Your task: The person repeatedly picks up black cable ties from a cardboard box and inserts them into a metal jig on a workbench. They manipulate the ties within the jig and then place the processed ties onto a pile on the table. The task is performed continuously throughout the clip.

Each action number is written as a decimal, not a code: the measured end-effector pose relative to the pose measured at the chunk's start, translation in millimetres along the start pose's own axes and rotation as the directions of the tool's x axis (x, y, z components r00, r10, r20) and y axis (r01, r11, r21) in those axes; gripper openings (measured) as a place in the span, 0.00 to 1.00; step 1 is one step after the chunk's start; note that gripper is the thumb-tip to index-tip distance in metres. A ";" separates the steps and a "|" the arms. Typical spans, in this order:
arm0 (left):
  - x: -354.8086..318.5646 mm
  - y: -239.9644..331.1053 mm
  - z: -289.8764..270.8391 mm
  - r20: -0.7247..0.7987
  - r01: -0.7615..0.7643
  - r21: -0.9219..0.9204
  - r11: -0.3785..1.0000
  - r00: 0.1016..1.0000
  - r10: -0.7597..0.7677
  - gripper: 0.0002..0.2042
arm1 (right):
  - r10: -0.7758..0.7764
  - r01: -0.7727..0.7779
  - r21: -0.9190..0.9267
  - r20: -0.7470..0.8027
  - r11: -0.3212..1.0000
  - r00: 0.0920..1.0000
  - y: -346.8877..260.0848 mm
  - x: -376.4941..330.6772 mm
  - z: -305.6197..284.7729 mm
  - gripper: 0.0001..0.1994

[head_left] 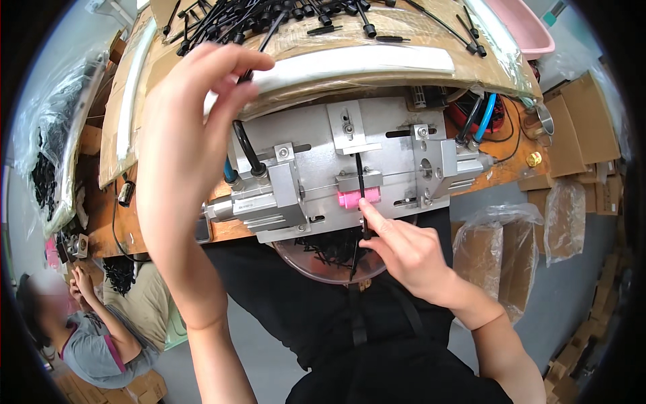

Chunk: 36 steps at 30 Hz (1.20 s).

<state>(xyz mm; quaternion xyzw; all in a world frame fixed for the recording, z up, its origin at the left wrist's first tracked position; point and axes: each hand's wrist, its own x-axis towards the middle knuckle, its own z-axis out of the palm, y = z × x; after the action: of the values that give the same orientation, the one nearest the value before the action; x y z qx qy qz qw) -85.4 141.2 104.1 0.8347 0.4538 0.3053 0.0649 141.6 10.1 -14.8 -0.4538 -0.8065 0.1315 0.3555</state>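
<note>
- Two hands are up as I watch: my right hand pinches a thin black rod standing in the metal jig, beside its pink block.
- My left hand, at ten o'clock, closes on another black rod from the pile on the bench.

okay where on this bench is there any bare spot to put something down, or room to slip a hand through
Free: the white foam strip on the cardboard-covered shelf, below the heap of black cable ties; and bare metal plate between the centre bracket and right clamp block. Crowded: the pink block, where the right hand holds a black tie, and under the left hand.
</note>
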 end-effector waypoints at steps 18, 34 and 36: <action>-124.0 93.5 112.4 0.118 0.039 0.231 0.972 0.991 -0.068 0.33 | 0.426 -0.422 0.064 -0.172 0.904 0.888 49.2 193.2 -169.0 0.07; 32.5 -71.0 1.4 -0.019 0.112 0.224 0.968 0.994 -0.111 0.10 | 0.008 -0.006 0.020 -0.117 1.000 0.993 -11.5 -8.6 8.4 0.30; 35.2 -65.9 2.9 0.009 0.113 0.191 0.975 0.993 -0.117 0.10 | 0.038 -0.040 -0.021 -0.081 0.999 0.996 -8.2 -6.4 12.9 0.31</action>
<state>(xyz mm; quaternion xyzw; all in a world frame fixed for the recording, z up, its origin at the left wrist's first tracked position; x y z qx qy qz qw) -116.9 207.9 92.2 0.8124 0.5278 0.2479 0.0072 129.6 1.6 -22.5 -0.4784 -0.7839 0.1111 0.3798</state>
